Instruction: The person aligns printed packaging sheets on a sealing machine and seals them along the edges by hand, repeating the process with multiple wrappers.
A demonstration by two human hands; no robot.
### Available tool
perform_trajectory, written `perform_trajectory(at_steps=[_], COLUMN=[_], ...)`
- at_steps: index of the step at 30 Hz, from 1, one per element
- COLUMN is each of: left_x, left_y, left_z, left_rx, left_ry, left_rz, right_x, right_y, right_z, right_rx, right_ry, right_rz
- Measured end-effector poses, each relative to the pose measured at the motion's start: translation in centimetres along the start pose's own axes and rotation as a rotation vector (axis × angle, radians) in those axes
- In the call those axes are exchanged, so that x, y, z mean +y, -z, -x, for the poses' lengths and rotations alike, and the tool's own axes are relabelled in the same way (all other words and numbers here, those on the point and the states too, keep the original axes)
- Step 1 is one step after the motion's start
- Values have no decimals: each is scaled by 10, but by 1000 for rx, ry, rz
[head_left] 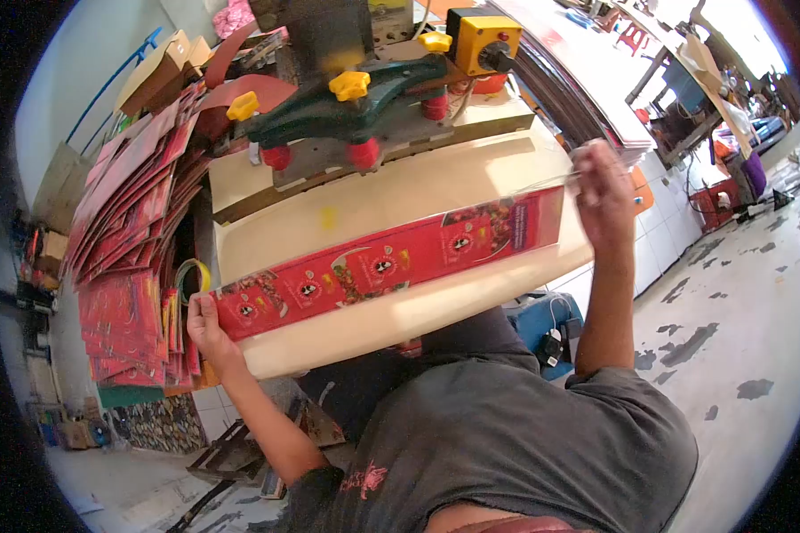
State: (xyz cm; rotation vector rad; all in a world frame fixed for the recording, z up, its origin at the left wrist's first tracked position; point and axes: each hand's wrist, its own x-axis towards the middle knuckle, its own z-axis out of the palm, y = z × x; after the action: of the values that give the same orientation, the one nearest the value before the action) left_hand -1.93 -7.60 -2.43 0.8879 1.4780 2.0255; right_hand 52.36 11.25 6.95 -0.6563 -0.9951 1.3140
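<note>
A long red printed plastic strip (pixel 364 271) with food pictures and round logos lies at a slant across the cream work board (pixel 373 333). My left hand (pixel 212 333) pinches its left end between thumb and fingers. Past the strip's right end, which has a clear edge, my right hand (pixel 603 195) is raised with its fingers curled together. Motion blurs those fingertips. Thin lines run from them toward the strip's upper right corner, but what they hold cannot be made out. Behind the strip stands a dark green press clamp (pixel 356 102) with yellow knobs and red feet.
Stacked red printed pieces (pixel 138 204) pile up at the left, beside a yellow tape roll (pixel 191 277). A yellow control box (pixel 486 43) sits behind the board. Large flat sheets (pixel 587 71) are stacked at the back right. A blue stool (pixel 542 329) holds a plug and cable.
</note>
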Motion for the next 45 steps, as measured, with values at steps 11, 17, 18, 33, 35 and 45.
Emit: perform_trajectory(at_steps=[11,17,18,33,35,45], left_x=[7,12,10,4,1,-8], left_y=[-3,-11,-10,-4,-4,9], left_z=[3,2,1,-3,-5,-9], left_rx=[-19,11,-2,15,-3,8], left_ry=[1,20,21,-4,-25,-3], left_rz=[-67,-105,-91,-68,-102,-108], right_x=[-95,-90,-85,-34,-32,60], right_y=[158,57,38,-43,-47,-73], right_z=[-7,30,37,63,64,65], right_rx=[733,212,118,-859,-975,-1079], right_ry=[662,340,252,-48,-181,-172], right_rz=[-34,84,129,637,470,398])
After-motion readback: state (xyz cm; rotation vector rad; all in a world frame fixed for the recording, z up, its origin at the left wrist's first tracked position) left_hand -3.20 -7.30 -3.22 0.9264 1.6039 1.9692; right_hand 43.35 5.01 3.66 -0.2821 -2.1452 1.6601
